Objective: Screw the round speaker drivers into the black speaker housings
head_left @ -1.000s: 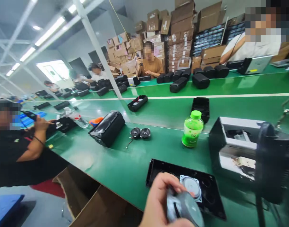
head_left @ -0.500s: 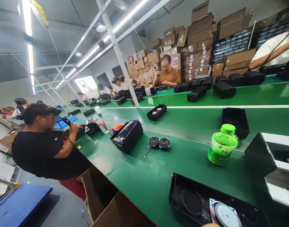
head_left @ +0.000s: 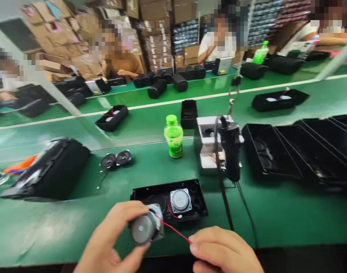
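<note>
Between the thumb and fingers of my left hand (head_left: 109, 237) is a round metal speaker driver (head_left: 143, 227), its magnet side facing me. A red wire (head_left: 175, 229) runs from it to my right hand (head_left: 223, 248), which pinches the wire's far end. Just behind the hands lies an open black speaker housing (head_left: 200, 199) on the green table. A second speaker driver (head_left: 181, 200) sits in its right part, with a red wire and a small white plug beside it. My left hand and the held driver hide some of the housing's left part.
A corded black electric screwdriver (head_left: 230, 151) hangs before a white box (head_left: 206, 153). Black housings (head_left: 270, 151) line the right. A green bottle (head_left: 174, 136) stands behind; a pair of small speakers (head_left: 116, 159) and a large black case (head_left: 57, 170) lie left. Co-workers sit across the table.
The view has swung right and down to the near table. Both my hands are now in sight, the left with a speaker driver, the right on its red wire.
</note>
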The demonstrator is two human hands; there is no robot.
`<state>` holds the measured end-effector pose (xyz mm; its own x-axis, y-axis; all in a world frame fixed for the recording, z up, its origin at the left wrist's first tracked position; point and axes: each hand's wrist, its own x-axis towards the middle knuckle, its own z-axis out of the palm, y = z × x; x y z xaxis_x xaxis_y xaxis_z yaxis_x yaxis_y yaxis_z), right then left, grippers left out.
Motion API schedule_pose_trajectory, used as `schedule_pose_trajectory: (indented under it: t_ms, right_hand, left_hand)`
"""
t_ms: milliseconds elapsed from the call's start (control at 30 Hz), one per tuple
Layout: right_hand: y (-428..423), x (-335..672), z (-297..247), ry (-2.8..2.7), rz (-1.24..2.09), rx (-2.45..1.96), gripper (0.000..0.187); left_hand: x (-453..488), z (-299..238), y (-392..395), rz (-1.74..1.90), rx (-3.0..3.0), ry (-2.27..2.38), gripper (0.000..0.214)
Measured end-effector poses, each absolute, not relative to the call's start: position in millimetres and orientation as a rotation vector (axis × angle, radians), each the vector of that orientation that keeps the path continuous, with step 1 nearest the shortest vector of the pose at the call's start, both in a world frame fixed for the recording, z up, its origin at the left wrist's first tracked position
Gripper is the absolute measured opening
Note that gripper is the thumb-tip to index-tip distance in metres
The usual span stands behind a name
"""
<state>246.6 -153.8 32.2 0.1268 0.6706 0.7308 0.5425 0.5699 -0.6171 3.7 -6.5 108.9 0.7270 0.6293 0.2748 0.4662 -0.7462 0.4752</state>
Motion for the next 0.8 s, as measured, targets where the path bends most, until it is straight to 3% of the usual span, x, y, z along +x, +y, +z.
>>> schedule_pose_trajectory:
  t_ms: [333, 600, 800]
  right_hand:
    - [-164.8, 221.7, -26.0, -1.632, 0.493, -1.254, 0.034]
    - [-166.3, 223.8, -35.8, -1.769, 0.621, -1.311, 0.024]
    - [-167.2, 222.4, -35.8, -1.738, 0.65, -1.306, 0.038]
  left_hand:
    - [29.7, 109.4, 32.2, 0.197, 2.705, 0.87, 0.038]
    - [29.7, 93.3, 38.1, -0.043, 2.861, 0.827, 0.046]
    - [32.9, 88.7, 41.8, -0.191, 2.873, 0.813, 0.042]
